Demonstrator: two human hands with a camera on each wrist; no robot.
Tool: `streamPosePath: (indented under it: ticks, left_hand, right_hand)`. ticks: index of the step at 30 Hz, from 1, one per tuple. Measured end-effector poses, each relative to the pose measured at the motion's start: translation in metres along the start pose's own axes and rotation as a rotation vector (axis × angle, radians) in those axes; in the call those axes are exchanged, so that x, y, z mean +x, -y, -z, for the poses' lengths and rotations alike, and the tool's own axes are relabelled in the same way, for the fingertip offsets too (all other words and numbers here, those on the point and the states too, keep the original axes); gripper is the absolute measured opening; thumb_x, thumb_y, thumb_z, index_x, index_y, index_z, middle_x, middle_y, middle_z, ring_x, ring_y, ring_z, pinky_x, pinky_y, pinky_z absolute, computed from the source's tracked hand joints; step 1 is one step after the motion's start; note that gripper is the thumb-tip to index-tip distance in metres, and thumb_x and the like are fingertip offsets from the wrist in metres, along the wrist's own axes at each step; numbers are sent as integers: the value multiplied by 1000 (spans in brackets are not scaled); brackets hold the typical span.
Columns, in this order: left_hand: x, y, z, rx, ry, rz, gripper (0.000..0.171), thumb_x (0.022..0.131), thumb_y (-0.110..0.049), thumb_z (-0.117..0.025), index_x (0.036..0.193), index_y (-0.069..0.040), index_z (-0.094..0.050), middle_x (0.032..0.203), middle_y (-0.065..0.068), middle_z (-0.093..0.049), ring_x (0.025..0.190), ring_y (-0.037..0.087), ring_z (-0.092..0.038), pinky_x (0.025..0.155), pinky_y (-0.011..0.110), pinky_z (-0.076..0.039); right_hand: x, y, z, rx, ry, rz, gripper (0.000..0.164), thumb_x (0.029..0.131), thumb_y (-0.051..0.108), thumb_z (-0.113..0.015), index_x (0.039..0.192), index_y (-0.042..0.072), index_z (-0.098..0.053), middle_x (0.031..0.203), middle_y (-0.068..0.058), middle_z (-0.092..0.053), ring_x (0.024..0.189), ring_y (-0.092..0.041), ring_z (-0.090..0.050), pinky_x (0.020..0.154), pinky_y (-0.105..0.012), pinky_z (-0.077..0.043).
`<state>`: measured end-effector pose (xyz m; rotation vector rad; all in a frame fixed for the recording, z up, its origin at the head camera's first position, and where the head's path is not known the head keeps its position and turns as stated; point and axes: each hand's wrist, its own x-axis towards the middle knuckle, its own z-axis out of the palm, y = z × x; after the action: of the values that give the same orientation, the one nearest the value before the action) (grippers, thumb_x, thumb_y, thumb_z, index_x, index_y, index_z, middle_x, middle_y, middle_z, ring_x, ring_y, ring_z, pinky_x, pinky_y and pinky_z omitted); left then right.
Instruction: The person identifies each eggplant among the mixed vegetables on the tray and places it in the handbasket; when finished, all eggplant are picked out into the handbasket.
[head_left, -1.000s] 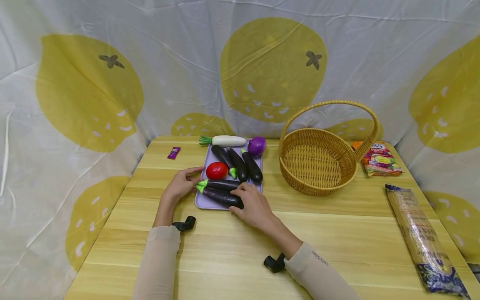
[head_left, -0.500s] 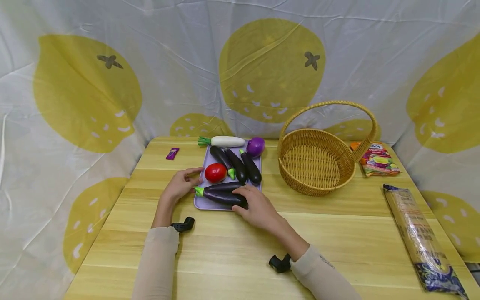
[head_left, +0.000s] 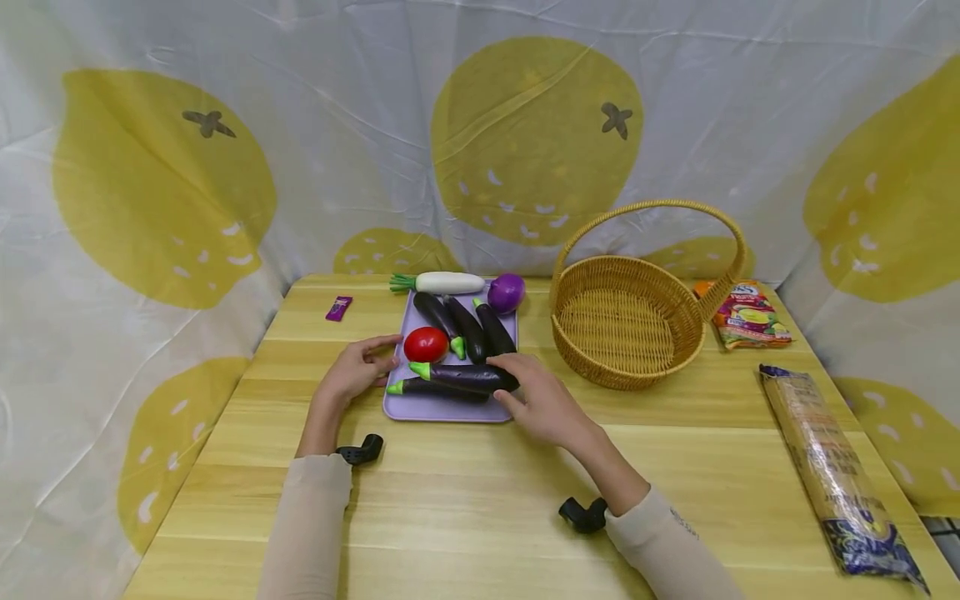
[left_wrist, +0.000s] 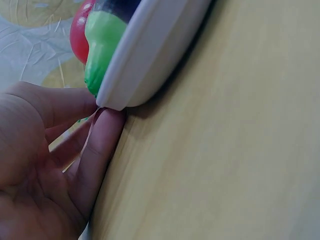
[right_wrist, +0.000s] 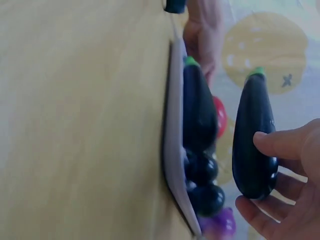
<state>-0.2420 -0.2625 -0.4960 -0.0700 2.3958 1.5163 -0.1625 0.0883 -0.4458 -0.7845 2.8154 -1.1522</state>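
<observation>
My right hand (head_left: 543, 404) grips a dark eggplant (head_left: 468, 377) by its thick end. The right wrist view shows this eggplant (right_wrist: 252, 135) raised off the lilac tray (head_left: 405, 408), thumb on one side and fingers on the other. Under it, another eggplant (head_left: 435, 391) lies along the tray's near side. At the left edge, my left hand (head_left: 356, 371) pinches the tray's rim (left_wrist: 117, 92) between thumb and finger. A red tomato (head_left: 426, 344) sits close to its fingertips. Three more eggplants (head_left: 467, 330) lie behind, with a white radish (head_left: 450, 282) and a purple round vegetable (head_left: 506, 292) at the far edge.
Right of the tray stands a wicker basket (head_left: 618, 333) with a tall handle. Beyond it are a colourful snack bag (head_left: 750, 317) and a long clear-and-blue packet (head_left: 832, 475). A small purple wrapper (head_left: 339, 308) lies at the back left of the wooden table (head_left: 465, 508).
My right hand has lifted the eggplant off the tray and shifted it to the right, uncovering more of the one beneath. The left hand stays at the tray's edge.
</observation>
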Motion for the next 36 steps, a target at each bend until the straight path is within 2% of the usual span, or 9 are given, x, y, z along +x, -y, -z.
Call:
streamPosePath:
  ticks: [5, 11, 17, 23, 31, 36]
  left_hand:
    - [-1, -1, 0, -11, 5, 3, 48, 101, -18, -67, 147, -24, -58, 136, 17, -60, 104, 25, -66, 83, 31, -62]
    - [-3, -3, -2, -4, 5, 11, 47, 100, -17, -67, 146, -24, -59, 137, 15, -60, 107, 26, -64, 84, 31, -62]
    - [-4, -4, -2, -3, 3, 18, 47, 101, -16, -67, 147, -24, -59, 137, 16, -59, 107, 26, -62, 84, 29, -62]
    - [-5, -4, -1, -4, 1, 14, 49, 101, -17, -67, 148, -23, -57, 137, 18, -59, 106, 26, -62, 84, 28, -62]
    - [-5, -2, -3, -21, -4, 24, 48, 100, -17, -69, 146, -24, -59, 133, 16, -62, 103, 24, -64, 82, 29, -62]
    - [-3, -3, -2, -19, -11, 17, 47, 100, -16, -68, 145, -25, -60, 134, 15, -62, 105, 25, -64, 82, 31, -62]
  right_hand:
    - [-4, -6, 18, 13, -41, 41, 45, 99, 11, -68, 143, 9, -58, 146, -11, -58, 139, -32, -51, 117, -52, -41]
    - [-11, -17, 46, -12, -72, 22, 44, 98, 10, -69, 141, 10, -59, 143, -11, -59, 135, -32, -53, 114, -53, -43]
    - [-15, -35, 77, 11, -100, 18, 44, 98, 4, -66, 141, 10, -58, 144, -14, -55, 133, -36, -54, 111, -56, -45]
    - [-20, -59, 103, -36, -135, 11, 46, 98, 1, -66, 143, 7, -56, 145, -19, -55, 131, -41, -55, 105, -61, -47]
    - [-26, -98, 140, -78, -154, -79, 46, 102, 6, -62, 147, 6, -52, 150, -25, -49, 132, -49, -50, 104, -67, -41]
    - [-22, -117, 159, -97, -145, -138, 46, 103, 9, -61, 148, 3, -50, 149, -28, -48, 132, -51, -47, 104, -68, -40]
